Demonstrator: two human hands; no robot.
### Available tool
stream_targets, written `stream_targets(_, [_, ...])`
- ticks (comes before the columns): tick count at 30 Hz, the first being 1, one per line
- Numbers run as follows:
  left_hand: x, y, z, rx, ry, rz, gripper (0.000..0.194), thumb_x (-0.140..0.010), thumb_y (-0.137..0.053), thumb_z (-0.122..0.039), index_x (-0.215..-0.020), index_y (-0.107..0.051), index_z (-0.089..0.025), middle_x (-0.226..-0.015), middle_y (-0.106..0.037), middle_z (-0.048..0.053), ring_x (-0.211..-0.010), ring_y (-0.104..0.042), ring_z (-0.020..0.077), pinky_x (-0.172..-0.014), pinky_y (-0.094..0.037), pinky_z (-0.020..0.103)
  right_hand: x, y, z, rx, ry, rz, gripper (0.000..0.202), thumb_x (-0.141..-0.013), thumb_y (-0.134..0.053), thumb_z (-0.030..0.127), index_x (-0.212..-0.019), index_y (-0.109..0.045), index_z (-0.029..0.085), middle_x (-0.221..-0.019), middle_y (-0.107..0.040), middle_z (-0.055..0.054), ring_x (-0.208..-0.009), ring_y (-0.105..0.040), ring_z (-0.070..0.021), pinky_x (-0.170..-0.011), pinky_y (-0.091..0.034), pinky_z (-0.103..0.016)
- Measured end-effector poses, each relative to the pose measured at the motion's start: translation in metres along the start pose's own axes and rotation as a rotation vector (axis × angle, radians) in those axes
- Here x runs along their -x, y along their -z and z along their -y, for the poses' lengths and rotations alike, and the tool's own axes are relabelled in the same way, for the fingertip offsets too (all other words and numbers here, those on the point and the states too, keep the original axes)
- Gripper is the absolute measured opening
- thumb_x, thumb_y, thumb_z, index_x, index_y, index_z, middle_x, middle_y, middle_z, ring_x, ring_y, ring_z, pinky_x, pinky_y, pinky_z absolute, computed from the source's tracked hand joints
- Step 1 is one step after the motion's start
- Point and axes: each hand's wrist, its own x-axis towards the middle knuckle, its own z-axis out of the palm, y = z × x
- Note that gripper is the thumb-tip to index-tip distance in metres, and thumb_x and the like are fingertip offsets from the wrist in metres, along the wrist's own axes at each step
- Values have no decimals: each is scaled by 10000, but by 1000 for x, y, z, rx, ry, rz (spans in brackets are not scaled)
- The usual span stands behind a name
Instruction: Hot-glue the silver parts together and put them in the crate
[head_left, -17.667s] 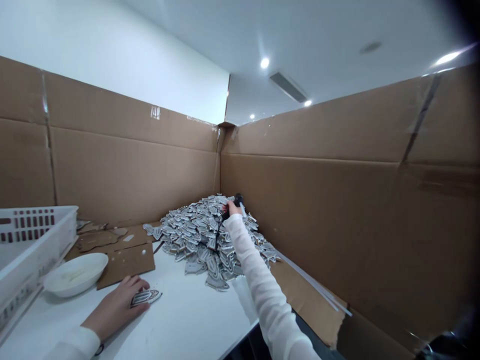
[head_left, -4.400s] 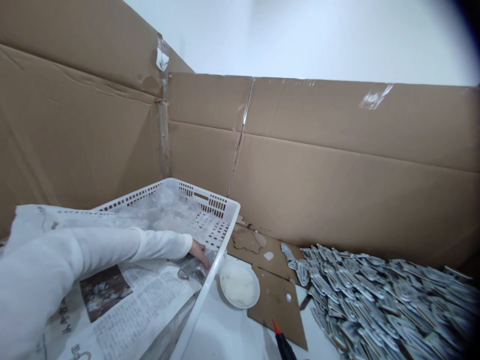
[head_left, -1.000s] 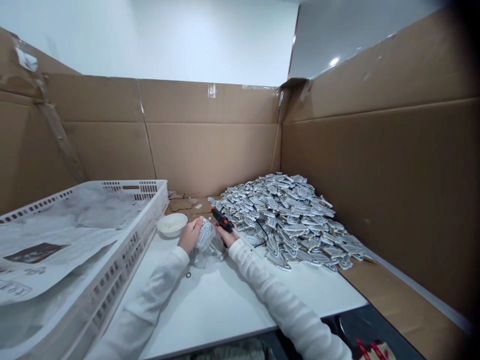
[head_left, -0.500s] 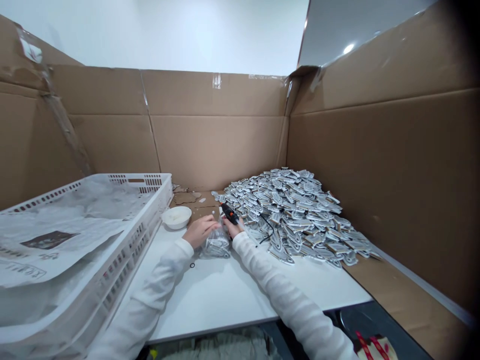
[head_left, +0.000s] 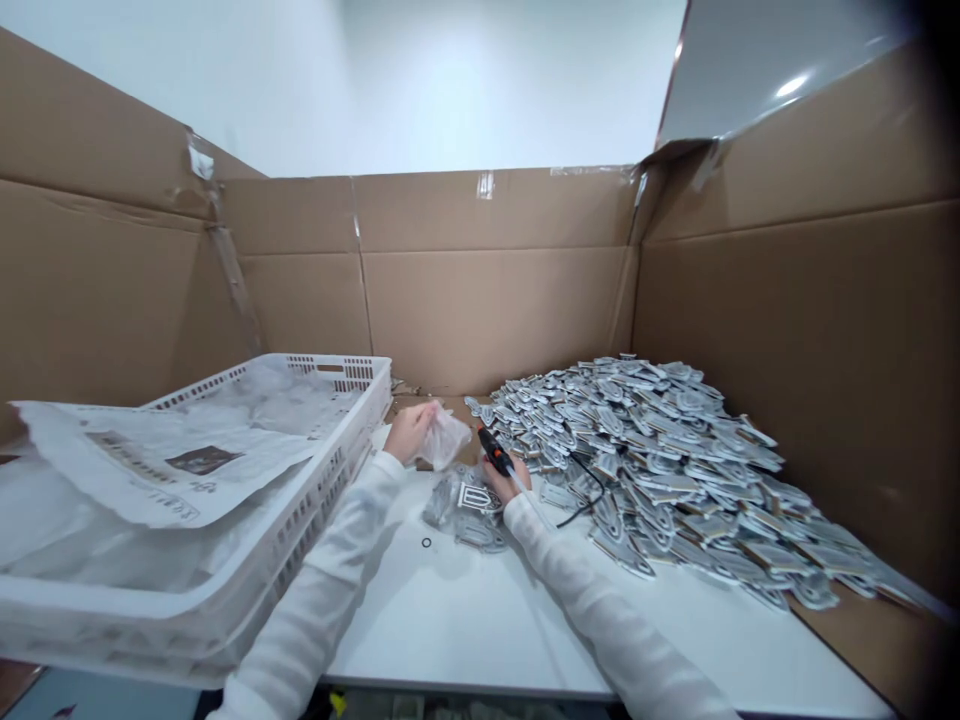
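My left hand (head_left: 407, 434) pinches a crumpled, see-through plastic bag (head_left: 445, 438), held above the table. My right hand (head_left: 506, 480) is closed round a black and orange glue gun (head_left: 495, 452), with a clear stick running back from it over the wrist. Below the bag, beside my right fingers, lies a small cluster of flat grey-and-white pieces (head_left: 463, 505) on the white table (head_left: 450, 620). Whether some of these are still wrapped in film I cannot tell. A small dark ring (head_left: 426, 542) lies in front of them.
A large heap of similar flat pieces (head_left: 660, 450) covers the right side. At left stands a white plastic crate (head_left: 330, 480) with bags and a printed sheet (head_left: 172, 465) on top. A black cord (head_left: 589, 508) curls beside the heap. Cardboard walls (head_left: 487, 300) enclose the table.
My left hand has risen away from the cluster with the plastic bag, and the pieces now lie spread on the table. The view has turned left. The white bowl is now hidden.
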Motion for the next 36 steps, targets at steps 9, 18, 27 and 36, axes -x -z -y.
stream_targets(9, [-58,94,-11,983,41,-512,337,-895,-181,-163,-796,-503,-137,-639,-538,21,-573,-521,66,-474,-368,137,-1,-1,-7,52,77,54,259,-602,-501,388,-684,-603,165,-621,-606,-42,-621,-550,-198,-615,-422,-304])
stream_targets(18, [-29,42,37,-549,226,-157,355,-837,-292,-200,-1072,-546,-122,-967,-620,135,-912,-561,210,-781,-427,316,-1,-5,-10,49,108,39,238,-626,-506,386,-679,-598,172,-604,-600,-40,-615,-548,-195,-605,-420,-295])
stream_targets(27, [-5,29,60,-1023,377,-10,317,-737,-372,-14,-923,-628,-30,-1010,-565,255,-1051,-462,333,-782,-403,395,-2,-1,1,57,95,57,203,-620,-494,313,-704,-596,159,-652,-608,-46,-635,-553,-189,-618,-423,-288])
stream_targets(36, [-7,39,62,-1008,421,-25,267,-807,-392,-135,-955,-610,-89,-972,-599,205,-896,-567,296,-745,-426,387,-7,6,9,58,33,178,130,-589,-569,299,-636,-585,179,-600,-591,-5,-606,-544,-167,-606,-418,-271])
